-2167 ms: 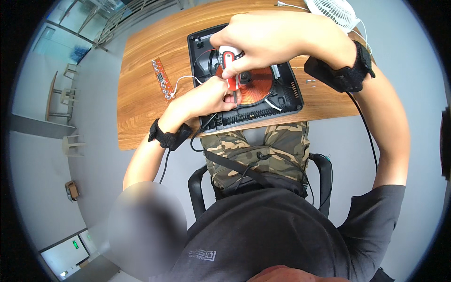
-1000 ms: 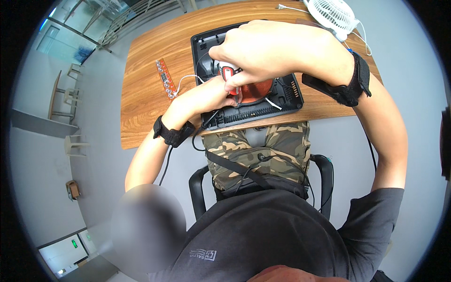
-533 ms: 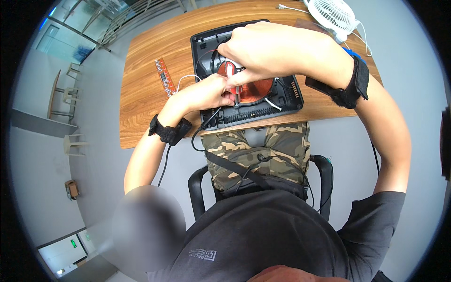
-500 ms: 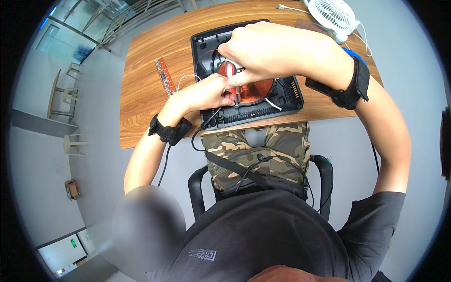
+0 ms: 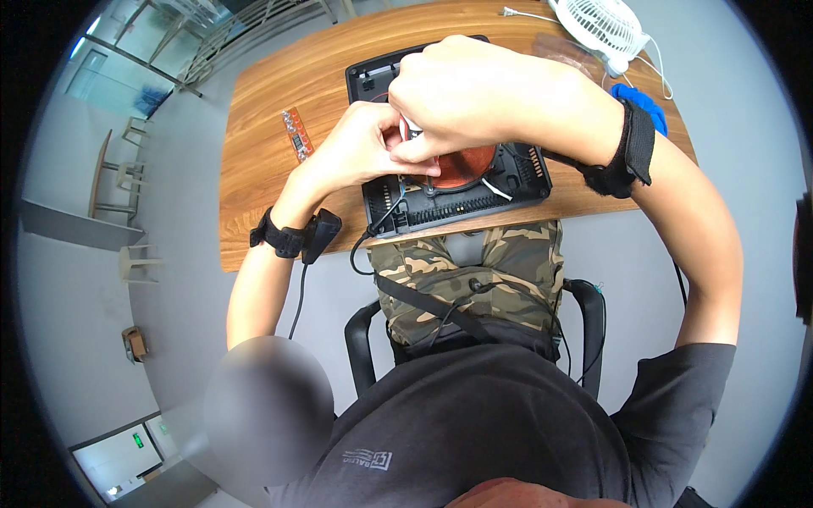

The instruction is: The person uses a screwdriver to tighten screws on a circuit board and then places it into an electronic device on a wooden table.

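Note:
On the table before me lies the open black housing [image 5: 461,206] of what looks like an induction cooker, with a round copper coil [image 5: 470,168] inside. My right hand [image 5: 453,89] grips a screwdriver [image 5: 406,129] from above; its red and white handle shows between my two hands. The shaft and tip are hidden. Against the screwdriver, my left hand [image 5: 360,146] is closed with curled fingers near the coil's left edge; what they pinch is covered. A white wire [image 5: 497,189] sticks out at the coil's lower right.
Left of the housing lies an orange strip-shaped circuit board [image 5: 297,134]. A white fan [image 5: 600,27] stands at the far right, and a blue item [image 5: 641,106] lies behind my right wrist. A black cable [image 5: 360,254] runs off the table's near edge.
The screwdriver has lifted away from the screw post at the housing's near edge. My left hand has moved up and left, with its fingers now higher beside the handle.

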A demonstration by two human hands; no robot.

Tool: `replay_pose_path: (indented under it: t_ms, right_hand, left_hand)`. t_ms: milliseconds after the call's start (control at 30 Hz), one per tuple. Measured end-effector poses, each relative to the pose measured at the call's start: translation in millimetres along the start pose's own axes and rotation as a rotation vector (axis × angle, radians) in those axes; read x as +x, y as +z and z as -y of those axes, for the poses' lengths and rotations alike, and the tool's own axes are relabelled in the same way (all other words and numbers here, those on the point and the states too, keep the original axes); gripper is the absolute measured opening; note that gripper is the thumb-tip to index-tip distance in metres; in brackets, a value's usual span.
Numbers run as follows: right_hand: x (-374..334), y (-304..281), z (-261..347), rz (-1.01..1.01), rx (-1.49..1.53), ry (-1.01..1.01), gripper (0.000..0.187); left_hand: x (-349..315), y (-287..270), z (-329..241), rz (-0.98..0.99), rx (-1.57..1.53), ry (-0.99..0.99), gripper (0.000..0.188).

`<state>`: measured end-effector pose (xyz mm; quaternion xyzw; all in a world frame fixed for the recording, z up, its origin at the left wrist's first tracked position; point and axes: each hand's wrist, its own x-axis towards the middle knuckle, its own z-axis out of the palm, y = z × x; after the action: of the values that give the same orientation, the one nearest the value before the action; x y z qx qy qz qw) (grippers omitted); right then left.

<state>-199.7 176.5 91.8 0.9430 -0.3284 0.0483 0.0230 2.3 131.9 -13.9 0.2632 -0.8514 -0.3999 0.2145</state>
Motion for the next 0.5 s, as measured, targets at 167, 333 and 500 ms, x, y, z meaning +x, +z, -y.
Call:
replay_pose_path:
  t_ms: [167, 333, 500]
  right_hand:
    - [-3, -2, -17, 0.02, 0.065, -0.077, 0.039]
    - [-4, -5, -16, 0.121, 0.169, -0.109, 0.03]
    - [4, -8, -10, 0.171, 0.128, -0.013, 0.034]
  left_hand:
    - [3, -5, -2, 0.016, 0.124, 0.039, 0.038]
    - [1, -3, -15, 0.069, -0.106, -0.105, 0.032]
    - [1, -2, -15, 0.008, -0.14, -0.048, 0.034]
